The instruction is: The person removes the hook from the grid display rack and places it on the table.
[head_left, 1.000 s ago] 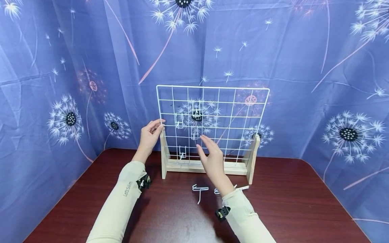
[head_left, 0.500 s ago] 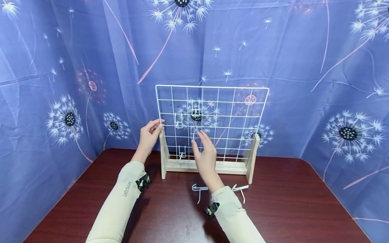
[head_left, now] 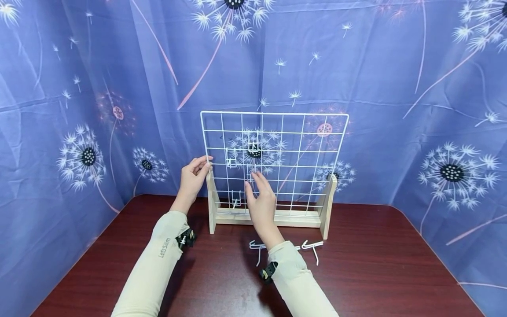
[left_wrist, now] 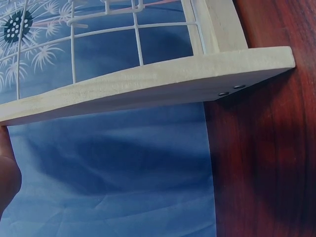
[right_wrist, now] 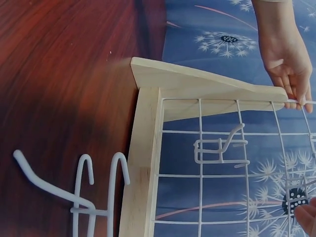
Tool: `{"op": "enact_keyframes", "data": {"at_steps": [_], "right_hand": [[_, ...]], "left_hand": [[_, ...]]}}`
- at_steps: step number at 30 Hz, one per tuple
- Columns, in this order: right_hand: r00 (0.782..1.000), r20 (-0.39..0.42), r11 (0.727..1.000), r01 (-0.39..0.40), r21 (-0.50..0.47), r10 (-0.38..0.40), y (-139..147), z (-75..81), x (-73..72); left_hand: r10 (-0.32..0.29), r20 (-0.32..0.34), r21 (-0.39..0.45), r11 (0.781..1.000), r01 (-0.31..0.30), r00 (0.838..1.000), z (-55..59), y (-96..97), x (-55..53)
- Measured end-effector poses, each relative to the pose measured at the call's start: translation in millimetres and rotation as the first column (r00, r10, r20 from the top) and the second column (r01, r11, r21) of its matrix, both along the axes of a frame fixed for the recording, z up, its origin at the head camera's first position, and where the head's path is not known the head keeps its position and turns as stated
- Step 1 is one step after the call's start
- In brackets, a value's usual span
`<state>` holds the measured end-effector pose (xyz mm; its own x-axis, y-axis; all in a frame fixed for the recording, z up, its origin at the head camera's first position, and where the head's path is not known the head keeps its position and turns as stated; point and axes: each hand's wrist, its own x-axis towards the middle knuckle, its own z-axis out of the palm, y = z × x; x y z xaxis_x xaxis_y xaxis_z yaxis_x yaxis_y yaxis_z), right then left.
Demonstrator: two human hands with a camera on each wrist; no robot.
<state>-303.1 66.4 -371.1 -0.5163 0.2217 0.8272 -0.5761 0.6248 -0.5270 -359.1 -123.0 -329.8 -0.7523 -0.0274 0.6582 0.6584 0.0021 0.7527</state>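
The left hand (head_left: 194, 176) is pinching the left edge of a white wire grid panel (head_left: 280, 165) in a pale wooden base (head_left: 295, 219). The right hand (head_left: 262, 204) is holding thumb and fingers moderately apart at a white bent-wire hook (head_left: 250, 177); contact isn't showing clearly. Seemingly the person is fitting or adjusting it, the next move probably calling for checking its seat. Slender and partly hidden, it is hanging left of the panel's centre

Blue cloth backdrop (head_left: 368, 79), reddish-brown table (head_left: 380, 268).
Cloth backdrop hangs behind and at both sides, creased, white and pink dandelion print (head_left: 452, 173); table wood-grained, far right corner rounded, pale glare low in head view.
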Motion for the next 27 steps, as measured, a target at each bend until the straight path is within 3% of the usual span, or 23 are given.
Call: {"op": "enact_keyframes", "data": {"at_steps": [17, 27], "right_hand": [[1.0, 0.018, 1.0, 0.002, 0.01, -0.003, -1.1, -3.6, -7.0], [0.999, -0.048, 0.999, 0.019, 0.041, -0.017, -1.0, -3.1, -8.5]], "left_hand": [[0.002, -0.007, -0.007, 1.0, -0.002, 1.0, -0.3, -0.9, 1.4], [-0.005, -0.007, 0.005, 1.0, 0.005, 1.0, -0.9, -0.2, 0.1]]}}
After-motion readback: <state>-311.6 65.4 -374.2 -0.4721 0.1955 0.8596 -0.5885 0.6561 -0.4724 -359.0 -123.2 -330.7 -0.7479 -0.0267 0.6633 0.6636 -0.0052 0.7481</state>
